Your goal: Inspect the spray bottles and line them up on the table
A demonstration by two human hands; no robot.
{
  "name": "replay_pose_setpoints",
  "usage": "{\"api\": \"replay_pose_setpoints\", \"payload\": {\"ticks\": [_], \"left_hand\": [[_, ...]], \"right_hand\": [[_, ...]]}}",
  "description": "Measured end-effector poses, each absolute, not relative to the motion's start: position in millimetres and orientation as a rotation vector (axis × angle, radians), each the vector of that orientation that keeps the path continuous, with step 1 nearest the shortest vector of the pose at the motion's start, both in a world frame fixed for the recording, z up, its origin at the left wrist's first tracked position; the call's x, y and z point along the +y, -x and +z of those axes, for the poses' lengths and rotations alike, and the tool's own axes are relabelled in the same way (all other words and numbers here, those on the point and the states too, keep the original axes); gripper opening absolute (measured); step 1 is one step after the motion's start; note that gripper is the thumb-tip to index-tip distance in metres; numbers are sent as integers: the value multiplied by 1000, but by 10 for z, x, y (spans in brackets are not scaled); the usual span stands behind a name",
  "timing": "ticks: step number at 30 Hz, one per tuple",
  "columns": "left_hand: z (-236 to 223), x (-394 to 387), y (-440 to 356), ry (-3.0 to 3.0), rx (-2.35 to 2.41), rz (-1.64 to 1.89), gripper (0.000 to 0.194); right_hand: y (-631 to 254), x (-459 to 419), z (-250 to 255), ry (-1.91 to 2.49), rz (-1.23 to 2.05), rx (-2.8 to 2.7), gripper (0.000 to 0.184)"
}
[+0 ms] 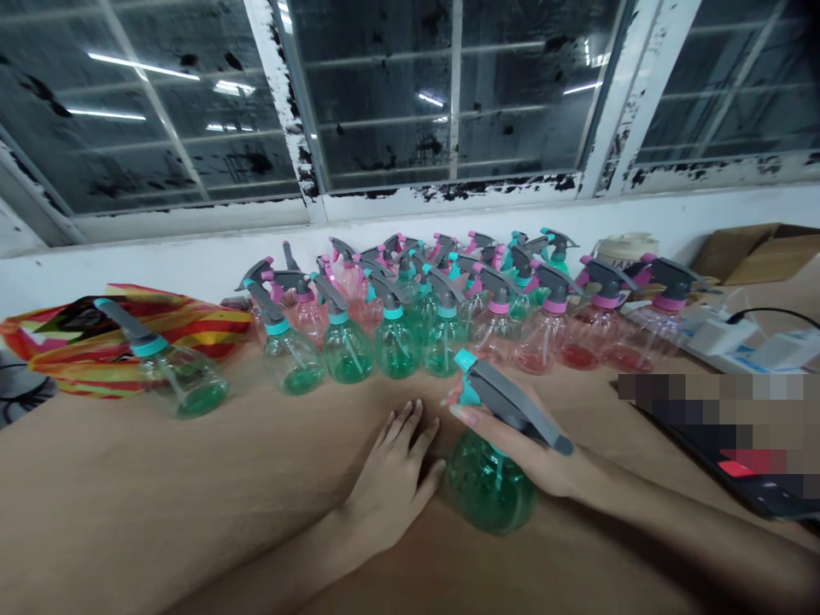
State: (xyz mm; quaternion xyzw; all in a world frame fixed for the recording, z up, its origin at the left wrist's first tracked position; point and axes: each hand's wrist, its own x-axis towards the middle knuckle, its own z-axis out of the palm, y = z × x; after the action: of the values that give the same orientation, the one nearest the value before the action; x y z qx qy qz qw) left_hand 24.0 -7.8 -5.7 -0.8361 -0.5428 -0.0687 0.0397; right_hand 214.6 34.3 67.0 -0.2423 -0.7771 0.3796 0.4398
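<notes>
My right hand [538, 470] grips a green spray bottle [490, 495], likely slippery, surest by its neck; left hand [392, 487] open.

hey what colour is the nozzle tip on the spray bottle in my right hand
The nozzle tip is turquoise, as the head view shows.

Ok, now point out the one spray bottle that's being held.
The spray bottle nearest the camera, with green liquid and a turquoise nozzle. Only it is in the right grip; the other bottles stand farther back, untouched.
</notes>
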Motion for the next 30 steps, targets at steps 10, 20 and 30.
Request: {"api": "replay_pose_setpoints", "payload": {"ticks": [10,20,30], "left_hand": [[-91,-69,-233,2559,-1678,-234,46],[11,-197,-192,2752,-1581,-738,40],[9,-377,-237,2767,-1552,-1215,81]], "right_hand": [[-2159,313,701,569,917,-1923,6],[-2128,344,577,510,1062,-1823,26],[-1745,214,599,434,1083,-1773,32]]}}
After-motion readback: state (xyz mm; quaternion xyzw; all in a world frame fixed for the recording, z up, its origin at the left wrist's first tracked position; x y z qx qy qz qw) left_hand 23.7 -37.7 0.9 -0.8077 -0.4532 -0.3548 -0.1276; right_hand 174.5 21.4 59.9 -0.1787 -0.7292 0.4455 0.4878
